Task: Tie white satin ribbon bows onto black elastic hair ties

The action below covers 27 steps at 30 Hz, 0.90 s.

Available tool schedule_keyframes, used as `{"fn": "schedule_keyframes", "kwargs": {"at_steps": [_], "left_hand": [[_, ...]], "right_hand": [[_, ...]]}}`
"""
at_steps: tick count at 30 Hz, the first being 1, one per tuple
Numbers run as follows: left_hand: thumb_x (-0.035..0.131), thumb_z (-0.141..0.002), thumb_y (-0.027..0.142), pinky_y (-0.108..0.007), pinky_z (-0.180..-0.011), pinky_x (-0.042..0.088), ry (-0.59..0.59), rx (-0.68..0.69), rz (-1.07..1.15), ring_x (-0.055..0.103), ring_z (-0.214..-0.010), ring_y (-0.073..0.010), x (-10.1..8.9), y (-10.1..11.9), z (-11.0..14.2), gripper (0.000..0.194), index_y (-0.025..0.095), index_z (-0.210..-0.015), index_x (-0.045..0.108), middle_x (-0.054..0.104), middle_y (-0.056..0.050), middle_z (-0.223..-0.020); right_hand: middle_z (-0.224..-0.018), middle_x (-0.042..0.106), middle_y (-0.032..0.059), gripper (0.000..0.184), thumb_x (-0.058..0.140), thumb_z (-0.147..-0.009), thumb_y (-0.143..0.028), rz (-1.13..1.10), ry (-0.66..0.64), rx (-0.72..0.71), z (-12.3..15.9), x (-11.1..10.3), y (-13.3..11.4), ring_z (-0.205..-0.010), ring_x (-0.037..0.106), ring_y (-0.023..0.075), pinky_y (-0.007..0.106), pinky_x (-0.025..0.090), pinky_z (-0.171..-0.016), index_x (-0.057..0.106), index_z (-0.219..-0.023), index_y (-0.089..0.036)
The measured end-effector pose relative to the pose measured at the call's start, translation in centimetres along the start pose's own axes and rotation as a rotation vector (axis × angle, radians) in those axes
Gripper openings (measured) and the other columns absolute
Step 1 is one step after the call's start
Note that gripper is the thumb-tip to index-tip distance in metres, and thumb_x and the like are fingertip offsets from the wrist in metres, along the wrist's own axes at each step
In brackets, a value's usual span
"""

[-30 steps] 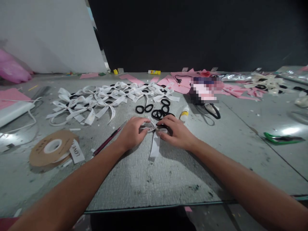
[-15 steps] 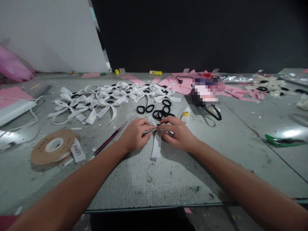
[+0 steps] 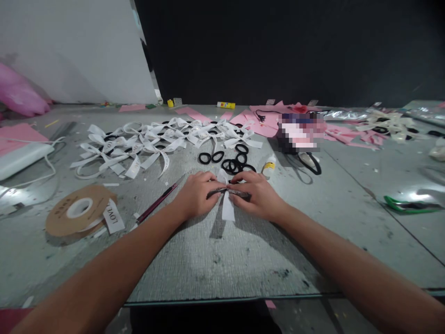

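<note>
Between my two hands is a white ribbon (image 3: 228, 208), its tail hanging toward me and a loop standing up behind the fingertips. My left hand (image 3: 199, 194) pinches it from the left side, thumb below and fingers above. From the right, my right hand (image 3: 256, 193) pinches the same ribbon, its fingertips meeting the left ones at the middle. A dark strip shows under the fingers of both hands; I cannot make out what it is. Just beyond the fingertips lie several black hair ties (image 3: 233, 165), with a small yellow-labelled bottle (image 3: 269, 167) beside them.
Many white ribbon bows (image 3: 135, 146) spread across the back left. A ribbon roll (image 3: 66, 213) and a dark red craft knife (image 3: 156, 203) lie left of my hands. Pink paper (image 3: 259, 121) covers the back, and a green-handled tool (image 3: 410, 204) lies far right.
Both hands stay close together on the ribbon. Its hanging tail has lifted a little and swung slightly right, with a shadow now showing below it on the table.
</note>
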<state>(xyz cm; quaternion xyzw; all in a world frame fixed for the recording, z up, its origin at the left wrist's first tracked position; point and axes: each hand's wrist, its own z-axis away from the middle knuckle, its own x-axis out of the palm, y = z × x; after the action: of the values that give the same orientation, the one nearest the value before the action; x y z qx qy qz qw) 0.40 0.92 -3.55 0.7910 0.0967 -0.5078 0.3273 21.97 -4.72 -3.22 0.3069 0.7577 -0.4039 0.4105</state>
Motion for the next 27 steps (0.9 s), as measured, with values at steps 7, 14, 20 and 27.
{"fn": "schedule_keyframes", "kwargs": {"at_steps": [7,14,20,27], "left_hand": [[0.053,-0.089,0.026,-0.042,-0.092,0.043,0.008,-0.007,0.009,0.057,-0.103,-0.0244,0.1,0.0,0.0,0.03,0.023,-0.114,0.071,0.065,-0.008,-0.108],[0.055,-0.089,0.025,-0.041,-0.091,0.043,0.021,-0.005,0.007,0.058,-0.101,-0.0238,0.1,0.1,-0.1,0.027,0.023,-0.111,0.072,0.065,-0.007,-0.106],[0.057,-0.089,0.023,-0.041,-0.091,0.043,0.037,0.014,-0.003,0.058,-0.1,-0.0229,0.3,-0.1,0.0,0.025,0.024,-0.11,0.073,0.066,-0.006,-0.105],[0.057,-0.089,0.021,-0.041,-0.088,0.043,0.037,0.062,-0.035,0.057,-0.097,-0.0222,0.5,-0.4,0.0,0.025,0.025,-0.107,0.074,0.067,-0.006,-0.101]], "right_hand": [[-0.103,0.069,0.008,0.018,0.065,-0.087,-0.03,0.031,0.077,0.077,-0.1,1.1,0.0,-0.096,0.061,0.0254,0.042,0.042,-0.084,0.077,-0.098,-0.022],[-0.097,0.069,0.006,0.01,0.067,-0.086,-0.026,0.069,0.163,0.117,-0.5,1.7,-0.6,-0.091,0.062,0.0239,0.039,0.039,-0.078,0.076,-0.088,-0.021],[-0.094,0.069,0.0045,0.005,0.07,-0.083,-0.023,0.1,0.161,0.144,-0.6,1.9,-1.1,-0.091,0.062,0.0238,0.037,0.036,-0.078,0.072,-0.086,-0.02],[-0.095,0.069,0.0043,0.005,0.068,-0.085,-0.024,0.11,0.136,0.155,-0.6,1.9,-1.2,-0.091,0.06,0.0239,0.036,0.036,-0.078,0.071,-0.086,-0.02]]}}
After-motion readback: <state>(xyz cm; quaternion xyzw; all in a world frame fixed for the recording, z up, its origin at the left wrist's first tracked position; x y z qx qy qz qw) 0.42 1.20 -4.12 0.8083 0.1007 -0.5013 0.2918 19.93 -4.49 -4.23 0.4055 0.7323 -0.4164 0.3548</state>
